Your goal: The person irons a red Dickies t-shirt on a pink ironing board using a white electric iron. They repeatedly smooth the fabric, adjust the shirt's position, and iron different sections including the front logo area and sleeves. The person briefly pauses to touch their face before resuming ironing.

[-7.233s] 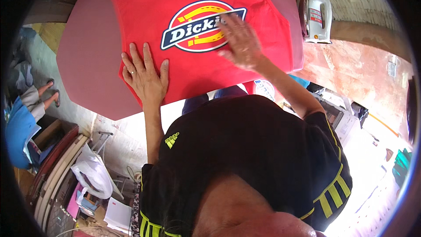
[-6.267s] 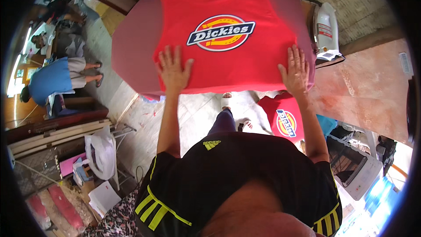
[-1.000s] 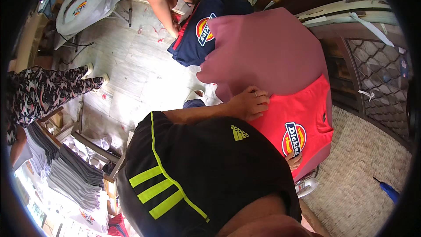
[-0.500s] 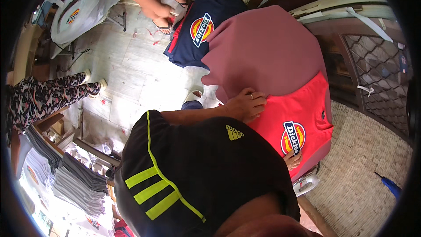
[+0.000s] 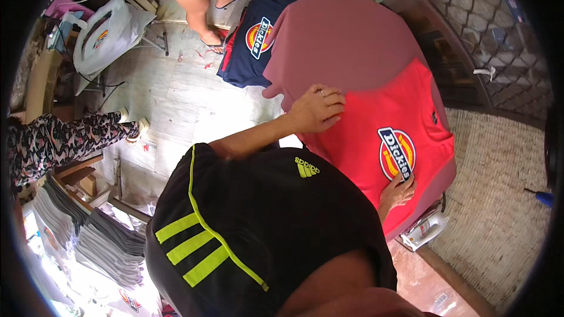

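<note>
A red T-shirt (image 5: 376,123) with a round printed logo lies spread over a pink padded board (image 5: 341,35). My left hand (image 5: 317,108) rests on the shirt's bottom edge where it meets the bare pink padding, fingers slightly curled. My right hand (image 5: 398,191) lies flat on the shirt beside the logo, at the board's near edge. Neither hand holds anything.
A navy T-shirt (image 5: 249,44) with the same logo hangs off the board's far end. Another person's legs in flip-flops (image 5: 205,0) stand beyond it, and a leg in patterned leggings (image 5: 64,141) is at left. Grey folded shirts (image 5: 88,240) are stacked lower left. A white iron (image 5: 426,229) sits under the board.
The person at the far end has drawn their hands back from the navy shirt. My hands stay on the red shirt; the view has shifted slightly.
</note>
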The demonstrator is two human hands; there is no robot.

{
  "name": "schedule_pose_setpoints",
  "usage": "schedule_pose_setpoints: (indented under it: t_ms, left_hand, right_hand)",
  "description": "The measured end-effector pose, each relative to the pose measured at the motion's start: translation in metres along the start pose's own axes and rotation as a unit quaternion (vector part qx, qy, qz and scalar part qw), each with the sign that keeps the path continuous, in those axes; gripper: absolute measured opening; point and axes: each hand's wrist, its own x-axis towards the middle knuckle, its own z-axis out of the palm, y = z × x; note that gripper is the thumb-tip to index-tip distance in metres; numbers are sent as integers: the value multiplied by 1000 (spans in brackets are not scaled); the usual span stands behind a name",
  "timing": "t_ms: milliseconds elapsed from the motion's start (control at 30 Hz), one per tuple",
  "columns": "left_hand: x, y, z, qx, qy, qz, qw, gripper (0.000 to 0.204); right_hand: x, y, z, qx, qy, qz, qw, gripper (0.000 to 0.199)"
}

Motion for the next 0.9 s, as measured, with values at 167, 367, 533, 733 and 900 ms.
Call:
schedule_pose_setpoints:
  t_ms: [167,367,533,733,900]
  left_hand:
    - [0,3,0,8,1,3,1000,19]
    - [-1,4,-1,-3,3,-4,1000,21]
    - [4,0,-20,-94,-4,-4,996,18]
    - [10,-57,-97,-297,137,-233,916,11]
    - [-10,-213,-84,-219,235,-371,871,17]
  right_hand:
    - [-4,0,-3,24,19,3,1000,57]
    - [-4,0,-2,27,16,-6,999,57]
    - [4,-8,-7,103,54,-9,993,57]
    - [20,-116,-56,285,108,-191,933,51]
    - [28,-268,-69,352,-14,-296,888,51]
